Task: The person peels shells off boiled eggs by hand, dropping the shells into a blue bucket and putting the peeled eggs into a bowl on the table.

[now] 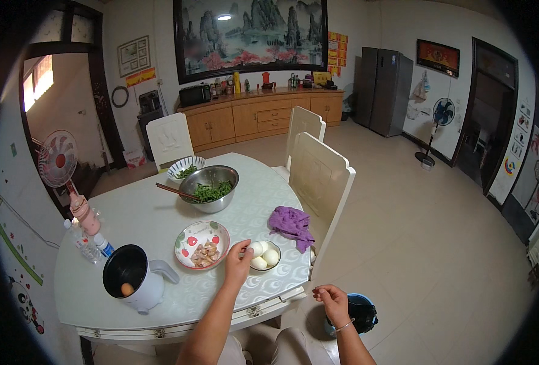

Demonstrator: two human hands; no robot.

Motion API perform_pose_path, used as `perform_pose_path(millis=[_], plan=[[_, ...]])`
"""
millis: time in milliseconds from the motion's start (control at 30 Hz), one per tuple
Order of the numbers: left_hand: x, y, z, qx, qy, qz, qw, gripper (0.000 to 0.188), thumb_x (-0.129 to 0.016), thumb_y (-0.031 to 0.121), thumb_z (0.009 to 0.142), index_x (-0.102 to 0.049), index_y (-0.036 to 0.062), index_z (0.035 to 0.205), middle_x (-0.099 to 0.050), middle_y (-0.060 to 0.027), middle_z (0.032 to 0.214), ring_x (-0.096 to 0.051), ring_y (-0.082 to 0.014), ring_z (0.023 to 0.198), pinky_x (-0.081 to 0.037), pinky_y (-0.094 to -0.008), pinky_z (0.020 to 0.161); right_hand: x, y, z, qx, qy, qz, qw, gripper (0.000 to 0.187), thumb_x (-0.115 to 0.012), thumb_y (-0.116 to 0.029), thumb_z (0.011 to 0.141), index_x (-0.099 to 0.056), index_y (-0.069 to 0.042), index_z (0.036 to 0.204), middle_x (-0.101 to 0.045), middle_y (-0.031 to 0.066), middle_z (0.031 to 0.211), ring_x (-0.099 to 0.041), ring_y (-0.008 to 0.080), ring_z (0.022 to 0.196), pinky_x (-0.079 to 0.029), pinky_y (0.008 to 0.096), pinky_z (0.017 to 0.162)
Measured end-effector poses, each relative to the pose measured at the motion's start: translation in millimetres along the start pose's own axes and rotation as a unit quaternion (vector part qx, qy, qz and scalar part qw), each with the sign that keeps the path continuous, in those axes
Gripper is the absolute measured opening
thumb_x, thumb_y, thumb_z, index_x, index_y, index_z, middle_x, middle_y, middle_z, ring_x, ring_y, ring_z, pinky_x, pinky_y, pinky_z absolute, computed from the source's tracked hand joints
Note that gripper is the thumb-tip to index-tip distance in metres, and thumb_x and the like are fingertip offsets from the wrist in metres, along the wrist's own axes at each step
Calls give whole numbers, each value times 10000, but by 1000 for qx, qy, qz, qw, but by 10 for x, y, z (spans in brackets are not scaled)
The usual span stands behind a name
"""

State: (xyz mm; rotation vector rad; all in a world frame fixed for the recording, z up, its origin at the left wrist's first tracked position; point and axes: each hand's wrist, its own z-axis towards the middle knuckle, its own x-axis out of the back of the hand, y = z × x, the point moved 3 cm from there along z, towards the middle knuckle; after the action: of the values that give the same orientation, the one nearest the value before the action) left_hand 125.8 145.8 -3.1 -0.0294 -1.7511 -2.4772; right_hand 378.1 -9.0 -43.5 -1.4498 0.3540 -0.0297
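A small bowl (273, 266) holds several peeled white eggs (270, 258) near the table's front right. My left hand (239, 258) reaches to its left side, fingers curled with the tips against one egg there. Off to the right of the table, my right hand (333, 302) hovers over a blue bin (367, 298) lined with a black bag. Its fingers are bent together; whatever may be between them is too small to name. Left of the eggs, a strawberry-patterned bowl (185, 238) contains pale brown pieces resembling eggshell. One brown egg (127, 289) lies inside a white electric pot (151, 296).
A steel bowl (230, 182) of chopped greens with chopsticks (177, 191) stands farther back, beside a striped bowl (177, 172). A purple cloth (290, 225) lies at the right edge, near a chair (321, 182). Bottles (82, 243) and a pink fan (59, 159) are at left.
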Motion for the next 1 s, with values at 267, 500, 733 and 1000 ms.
perform_pose_path(millis=[267, 500, 733, 1000], plan=[[39, -10, -59, -28, 46, -9, 998, 310, -496, 148, 903, -524, -6, 1171, -564, -91, 1086, -536, -137, 943, -452, -261, 796, 15, -31, -48, 0, 5, -4, 1000, 154, -542, -100, 886, -611, 34, 915, -649, 92, 870, -611, 140, 747, -494, 249, 689], [107, -202, -36, 0, 43, 9, 999, 322, -455, 169, 924, -507, 8, 1198, -554, -105, 1126, -526, -152, 965, -426, -260, 789, 4, -68, -70, 1, 6, -8, 1000, 151, -542, -95, 883, -611, 37, 912, -649, 95, 868, -608, 141, 747, -493, 250, 691], [84, -112, -63, 30, 14, -29, 999, 438, -585, 62, 820, -456, -33, 1227, -549, -143, 1142, -541, -191, 1018, -427, -306, 893, -58, -112, -114, 3, 1, 3, 1000, 149, -544, -86, 880, -616, 37, 922, -655, 89, 865, -609, 135, 751, -493, 246, 699], [-3, -281, -7, 14, 29, 5, 999, 542, -646, 80, 764, -428, -24, 1249, -565, -154, 1108, -563, -208, 981, -449, -311, 843, -3, -123, -142, 2, 12, -3, 1000, 138, -535, -82, 882, -602, 39, 893, -643, 113, 852, -605, 152, 723, -506, 264, 682]])
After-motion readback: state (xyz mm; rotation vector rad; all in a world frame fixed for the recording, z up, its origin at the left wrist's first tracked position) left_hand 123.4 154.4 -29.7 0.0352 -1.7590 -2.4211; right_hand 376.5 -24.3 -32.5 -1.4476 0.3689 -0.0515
